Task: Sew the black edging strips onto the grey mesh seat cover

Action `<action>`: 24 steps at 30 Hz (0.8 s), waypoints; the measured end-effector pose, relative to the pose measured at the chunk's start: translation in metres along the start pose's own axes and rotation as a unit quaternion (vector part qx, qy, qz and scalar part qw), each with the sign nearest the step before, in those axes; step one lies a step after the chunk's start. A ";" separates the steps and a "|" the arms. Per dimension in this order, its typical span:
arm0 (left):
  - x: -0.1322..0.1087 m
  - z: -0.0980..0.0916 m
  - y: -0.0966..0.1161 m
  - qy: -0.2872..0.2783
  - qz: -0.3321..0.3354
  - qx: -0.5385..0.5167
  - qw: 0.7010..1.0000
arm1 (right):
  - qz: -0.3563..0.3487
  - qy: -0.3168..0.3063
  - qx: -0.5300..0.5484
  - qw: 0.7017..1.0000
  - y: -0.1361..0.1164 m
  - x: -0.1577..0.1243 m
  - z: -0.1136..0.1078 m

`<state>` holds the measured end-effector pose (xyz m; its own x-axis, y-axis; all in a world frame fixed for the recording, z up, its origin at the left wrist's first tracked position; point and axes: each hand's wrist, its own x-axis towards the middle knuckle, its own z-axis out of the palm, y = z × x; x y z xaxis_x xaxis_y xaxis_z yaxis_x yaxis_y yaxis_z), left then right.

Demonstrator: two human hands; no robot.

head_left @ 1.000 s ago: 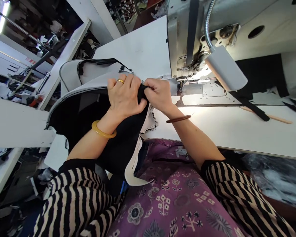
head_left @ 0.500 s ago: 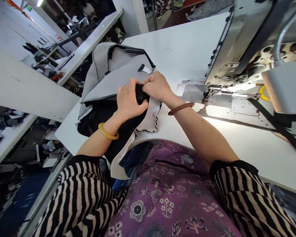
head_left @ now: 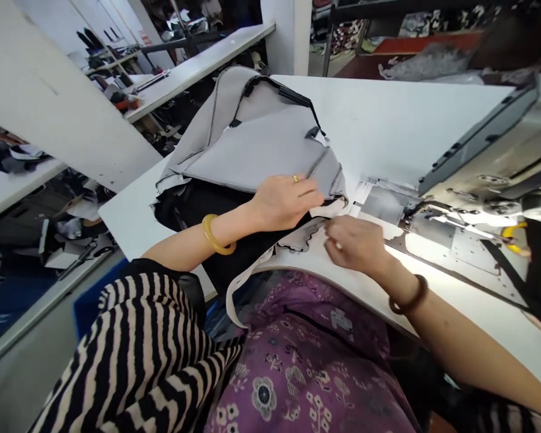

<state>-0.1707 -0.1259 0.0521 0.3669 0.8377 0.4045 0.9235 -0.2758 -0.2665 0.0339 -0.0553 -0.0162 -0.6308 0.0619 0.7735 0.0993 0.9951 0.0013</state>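
Note:
A large grey sewn piece (head_left: 261, 144) with black edging and a black underside (head_left: 216, 222) lies bunched on the white table. Across its front edge rests my left hand (head_left: 286, 201), a ring and a yellow bangle on it, its fingers pressed together on the fabric. Slightly blurred, my right hand (head_left: 358, 243) is at the right end of the piece, close to a pale flap (head_left: 297, 237) with a wavy dark edge. Its fingers are curled in; what they hold is too small to make out. A pale strip (head_left: 234, 294) hangs over the table's front edge.
An industrial sewing machine (head_left: 500, 162) stands at the right, its lit metal plate (head_left: 433, 231) set in the white tabletop (head_left: 388, 126). A white pillar (head_left: 72, 102) and a cluttered shelf (head_left: 198, 69) are at the left. Black strips (head_left: 505, 270) lie at far right.
The view has shifted, so the machine sits further right. My hands have moved apart; the right has drawn down and toward me, and the left now lies flatter over the grey piece.

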 end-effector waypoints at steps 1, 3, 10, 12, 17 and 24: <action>0.000 0.001 -0.001 0.001 0.019 -0.008 1.000 | 0.041 0.006 0.005 0.999 0.005 -0.006 -0.004; -0.003 0.003 -0.004 0.028 0.012 -0.023 0.999 | 0.126 0.004 0.002 0.992 0.013 -0.009 -0.008; 0.013 0.001 -0.016 0.013 -0.092 -0.203 0.975 | 0.192 0.038 -0.064 0.979 0.009 0.030 0.021; 0.022 -0.003 -0.020 -0.016 -0.120 -0.243 0.962 | 0.215 0.022 -0.112 0.970 0.008 0.039 0.028; 0.036 -0.002 -0.023 -0.056 -0.122 -0.268 0.954 | 0.215 -0.070 -0.164 0.960 0.006 0.039 0.023; 0.061 0.008 0.011 -0.138 -0.033 -0.250 0.958 | 0.372 -0.056 0.081 0.923 0.023 0.016 -0.007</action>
<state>-0.1394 -0.0740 0.0666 0.3255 0.9350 0.1410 0.9073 -0.3508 0.2318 0.0312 -0.0322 0.0008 -0.5114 0.7308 0.4521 0.4255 0.6724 -0.6056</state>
